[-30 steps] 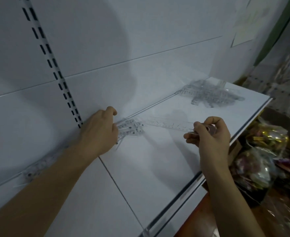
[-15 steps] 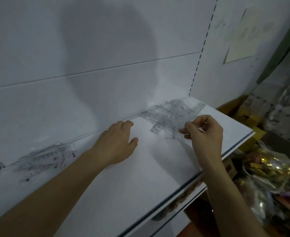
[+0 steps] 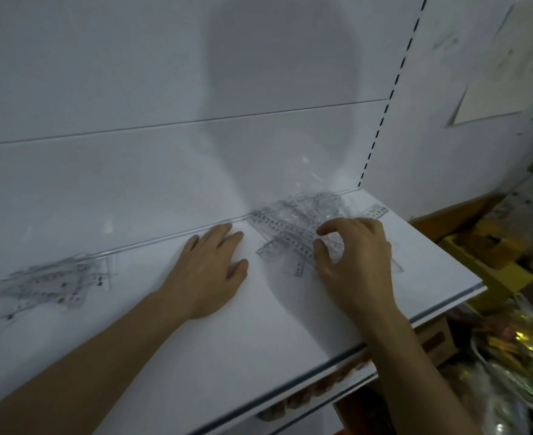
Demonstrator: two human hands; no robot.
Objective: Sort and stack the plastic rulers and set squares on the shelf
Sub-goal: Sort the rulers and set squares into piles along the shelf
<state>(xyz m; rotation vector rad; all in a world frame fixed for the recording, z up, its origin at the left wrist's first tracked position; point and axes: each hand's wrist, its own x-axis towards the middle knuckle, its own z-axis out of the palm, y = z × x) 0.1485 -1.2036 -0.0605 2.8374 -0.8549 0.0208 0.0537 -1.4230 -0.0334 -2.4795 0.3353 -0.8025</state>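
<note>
A loose pile of clear plastic rulers and set squares (image 3: 285,229) lies at the back right of the white shelf (image 3: 233,346). A second clear pile (image 3: 51,284) lies at the back left along the wall. My left hand (image 3: 208,271) rests flat on the shelf between the two piles, fingers straight, holding nothing. My right hand (image 3: 356,262) hovers over the front of the right pile with its fingers loosely curled. Thumb and forefinger are apart, with clear plastic under them. The hand hides part of that pile.
The shelf's front edge (image 3: 384,340) runs diagonally down to the left. Its right end meets a slotted upright (image 3: 381,120) on the back panel. Bags of gold-wrapped goods (image 3: 516,353) and yellow boxes (image 3: 491,246) sit below on the right.
The view has swung right, from the left pile to the right one. My right hand pinched a clear ruler before; now its thumb and forefinger are parted over the right pile. My left hand lies flat.
</note>
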